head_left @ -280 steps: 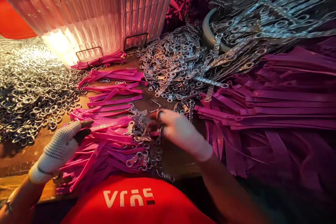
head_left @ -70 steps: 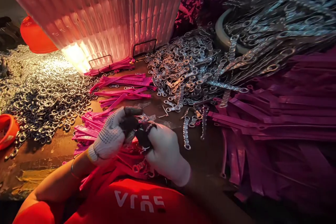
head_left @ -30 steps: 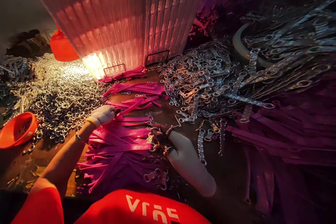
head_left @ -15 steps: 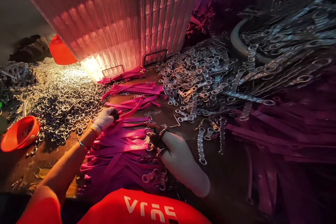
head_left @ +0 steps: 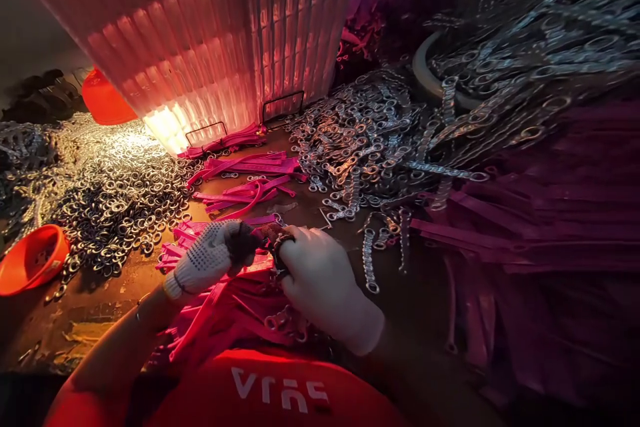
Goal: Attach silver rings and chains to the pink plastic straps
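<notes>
My left hand (head_left: 213, 255), in a white dotted glove with dark fingertips, is closed with its fingertips on a pink strap (head_left: 261, 237). Facing it, my right hand (head_left: 320, 277) is closed too, its dark-covered fingers meeting the strap's end. Small metal chain links (head_left: 276, 255) show at the right fingertips; exactly how link and strap meet is hidden by the fingers. Both hands hang over a heap of pink straps (head_left: 225, 317), some with metal links at their ends.
Loose metal rings (head_left: 135, 200) pile up at left, beside an orange bowl (head_left: 60, 247). A second orange bowl (head_left: 105, 100) leans behind. Ribbed translucent panels (head_left: 200, 47) stand at the back. Metal chain strips (head_left: 360, 140) and purple straps (head_left: 500, 233) spread over the right.
My left hand has come from the far side of the strap heap toward me and rightward, meeting my right hand. The camera view has shifted slightly right.
</notes>
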{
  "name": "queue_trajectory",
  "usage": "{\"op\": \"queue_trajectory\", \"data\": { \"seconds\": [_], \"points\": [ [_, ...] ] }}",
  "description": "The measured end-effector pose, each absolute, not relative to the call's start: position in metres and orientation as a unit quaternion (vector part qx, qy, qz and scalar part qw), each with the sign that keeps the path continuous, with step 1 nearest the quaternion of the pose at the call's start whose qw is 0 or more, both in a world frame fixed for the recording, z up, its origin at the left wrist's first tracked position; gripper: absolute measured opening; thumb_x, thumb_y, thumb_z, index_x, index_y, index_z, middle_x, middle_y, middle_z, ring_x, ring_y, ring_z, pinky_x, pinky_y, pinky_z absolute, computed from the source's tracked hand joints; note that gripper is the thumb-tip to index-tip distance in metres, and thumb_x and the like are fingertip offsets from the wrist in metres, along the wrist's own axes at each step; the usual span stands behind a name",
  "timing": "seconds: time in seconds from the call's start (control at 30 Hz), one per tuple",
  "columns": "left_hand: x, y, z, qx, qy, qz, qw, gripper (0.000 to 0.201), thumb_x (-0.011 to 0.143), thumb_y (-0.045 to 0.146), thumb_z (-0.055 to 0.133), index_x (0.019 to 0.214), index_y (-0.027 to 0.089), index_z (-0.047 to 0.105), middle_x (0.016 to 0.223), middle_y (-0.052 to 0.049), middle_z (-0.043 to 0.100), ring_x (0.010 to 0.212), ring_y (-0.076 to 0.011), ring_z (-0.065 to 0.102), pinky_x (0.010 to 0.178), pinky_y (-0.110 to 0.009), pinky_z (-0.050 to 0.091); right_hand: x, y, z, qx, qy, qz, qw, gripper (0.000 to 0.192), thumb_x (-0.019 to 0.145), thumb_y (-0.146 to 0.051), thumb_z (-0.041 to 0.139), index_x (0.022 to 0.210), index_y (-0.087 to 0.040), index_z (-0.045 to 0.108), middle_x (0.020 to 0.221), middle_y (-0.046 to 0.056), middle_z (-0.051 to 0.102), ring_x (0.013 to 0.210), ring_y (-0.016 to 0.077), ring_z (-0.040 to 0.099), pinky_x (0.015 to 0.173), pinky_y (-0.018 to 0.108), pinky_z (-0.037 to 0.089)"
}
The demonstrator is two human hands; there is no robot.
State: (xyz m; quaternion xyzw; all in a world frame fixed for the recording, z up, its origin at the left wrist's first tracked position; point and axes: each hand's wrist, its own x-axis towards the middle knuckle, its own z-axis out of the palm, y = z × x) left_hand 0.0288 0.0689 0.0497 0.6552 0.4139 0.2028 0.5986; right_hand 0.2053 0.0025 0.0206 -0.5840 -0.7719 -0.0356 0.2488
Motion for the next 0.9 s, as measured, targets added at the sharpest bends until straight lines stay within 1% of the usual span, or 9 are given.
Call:
{"op": "queue_trajectory", "data": {
  "seconds": [0.1,0.23,0.3,0.4,0.47,0.57,0.7,0.77,0.9],
  "points": [
    [0.029,0.066,0.05,0.711,0.405,0.184,0.545,0.033,0.094,0.036,0.055,0.068,0.016,0.054,0.055,0.003,0.05,0.048,-0.0072,0.04,0.046,-0.021,0.03,0.205,-0.001,0.021,-0.55,-0.791,-0.108,0.246,0.021,0.069,-0.002,0.053,0.061,-0.021,0.058,0.069,0.009,0.058,0.065,0.0208,0.042,0.061,0.036,0.023],
    [0.031,0.062,0.044,0.837,0.37,0.16,0.371,0.02,0.089,0.02,0.052,0.071,0.015,0.058,0.066,0.0,0.06,0.061,-0.0097,0.048,0.056,-0.022,0.034,0.206,-0.001,0.017,-0.537,-0.79,-0.149,0.254,0.025,0.072,0.0,0.052,0.059,-0.021,0.056,0.065,0.008,0.055,0.063,0.0201,0.038,0.06,0.035,0.022],
    [0.032,0.06,0.038,0.87,0.344,0.141,0.326,0.012,0.082,0.01,0.051,0.076,0.015,0.061,0.071,-0.001,0.063,0.063,-0.0111,0.051,0.059,-0.023,0.037,0.206,-0.001,0.012,-0.547,-0.781,-0.155,0.257,0.025,0.073,0.0,0.052,0.06,-0.02,0.057,0.066,0.008,0.056,0.064,0.0202,0.038,0.061,0.035,0.023],
    [0.03,0.061,0.029,0.883,0.311,0.141,0.322,0.015,0.075,0.007,0.051,0.08,0.013,0.064,0.074,-0.004,0.066,0.064,-0.0142,0.056,0.06,-0.025,0.042,0.205,-0.002,0.009,-0.564,-0.778,-0.131,0.245,0.022,0.072,-0.001,0.052,0.065,-0.019,0.062,0.073,0.01,0.06,0.068,0.0204,0.043,0.064,0.034,0.027],
    [0.027,0.062,0.026,0.86,0.317,0.162,0.364,0.016,0.083,0.012,0.05,0.082,0.012,0.066,0.075,-0.006,0.068,0.065,-0.0154,0.059,0.061,-0.025,0.045,0.205,-0.003,0.013,-0.58,-0.783,-0.067,0.213,0.02,0.069,-0.002,0.053,0.074,-0.017,0.066,0.087,0.012,0.066,0.076,0.0211,0.05,0.068,0.033,0.033],
    [0.022,0.062,0.023,0.822,0.348,0.195,0.406,0.022,0.092,0.019,0.05,0.087,0.013,0.07,0.079,-0.006,0.072,0.071,-0.0154,0.064,0.065,-0.025,0.049,0.207,0.001,0.028,-0.6,-0.788,0.069,0.121,0.028,0.066,-0.003,0.054,0.087,-0.015,0.068,0.102,0.014,0.069,0.088,0.0233,0.058,0.074,0.032,0.037],
    [0.017,0.057,0.013,0.862,0.361,0.207,0.289,0.015,0.086,0.015,0.054,0.086,0.014,0.069,0.081,-0.005,0.072,0.073,-0.0166,0.064,0.068,-0.027,0.048,0.207,0.013,0.038,-0.622,-0.766,0.158,0.035,0.029,0.073,-0.007,0.05,0.095,-0.016,0.066,0.087,0.01,0.072,0.077,0.0223,0.064,0.061,0.032,0.03],
    [0.015,0.055,0.008,0.878,0.357,0.206,0.243,0.013,0.084,0.014,0.053,0.081,0.015,0.066,0.075,-0.004,0.07,0.067,-0.0154,0.061,0.062,-0.026,0.044,0.205,0.016,0.033,-0.617,-0.772,0.149,0.027,0.028,0.074,-0.01,0.049,0.096,-0.016,0.065,0.081,0.01,0.073,0.072,0.0221,0.064,0.058,0.032,0.026],
    [0.016,0.051,0.003,0.896,0.334,0.209,0.207,0.013,0.078,0.011,0.049,0.068,0.017,0.056,0.062,-0.001,0.061,0.056,-0.0127,0.052,0.054,-0.025,0.035,0.203,0.011,0.018,-0.575,-0.814,0.08,0.021,0.022,0.074,-0.012,0.05,0.089,-0.014,0.066,0.07,0.012,0.071,0.062,0.022,0.062,0.054,0.034,0.019]
  ]
}}
